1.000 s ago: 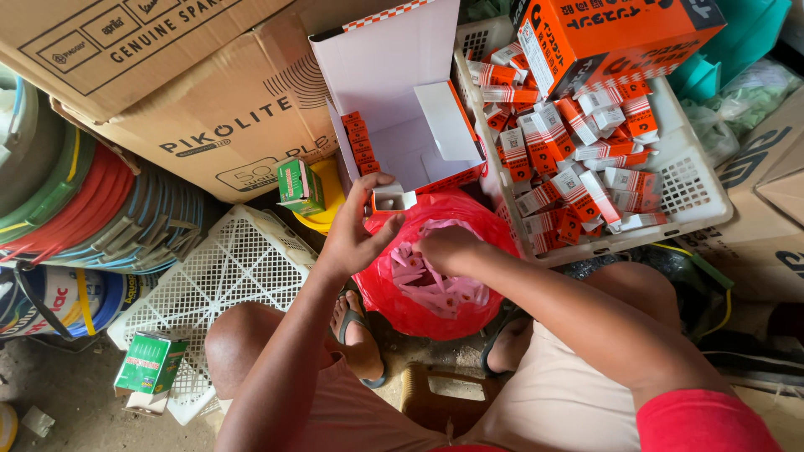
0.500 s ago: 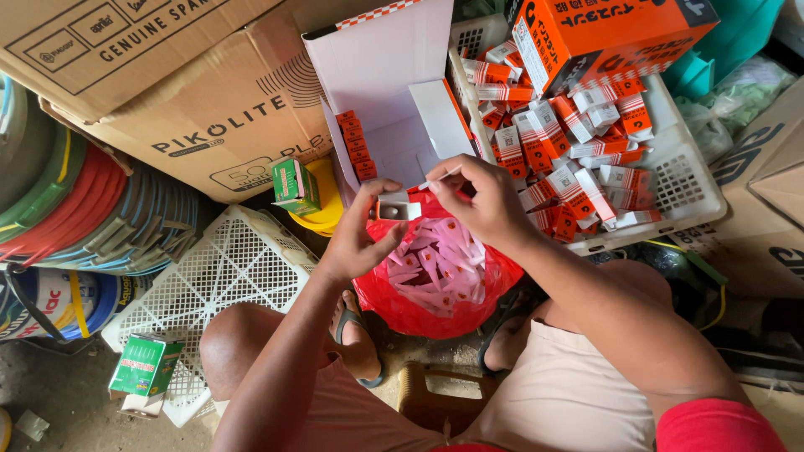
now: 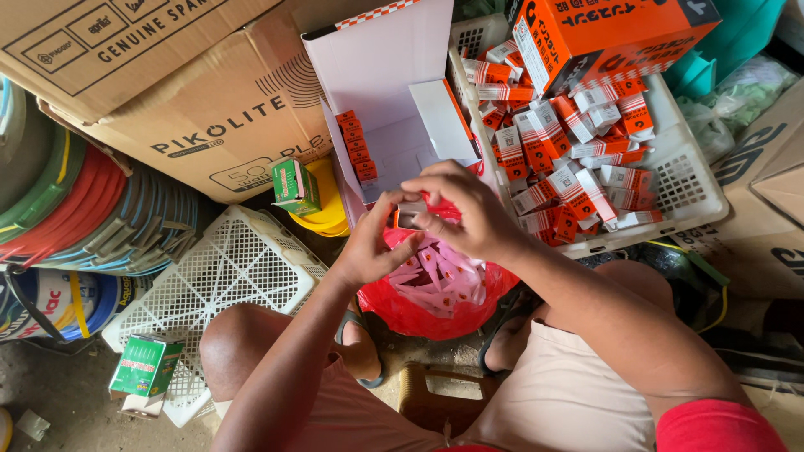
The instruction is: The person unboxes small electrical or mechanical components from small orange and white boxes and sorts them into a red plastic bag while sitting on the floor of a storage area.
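My left hand (image 3: 373,247) holds a small white and orange carton (image 3: 409,215) by its lower end, just above a red plastic bag (image 3: 419,310) full of folded pink and white paper slips. My right hand (image 3: 465,209) pinches the top of the same carton from the right. Right behind my hands stands an open white box (image 3: 381,109) with a row of small orange cartons (image 3: 356,146) packed along its left side. A white perforated basket (image 3: 682,180) to the right is heaped with many more small orange and white cartons (image 3: 578,142).
A large orange carton (image 3: 603,33) rests on the basket's far end. Brown cardboard boxes (image 3: 193,109) stand behind on the left, beside coils of coloured hose (image 3: 75,209). An empty white basket (image 3: 226,276) and small green boxes (image 3: 144,368) lie at left, with yellow lids (image 3: 322,205) beyond. My knees frame the bag.
My right hand lifted out of the red bag, rose to the small carton in my left hand, and now closes on its top. My left hand stayed nearly in place.
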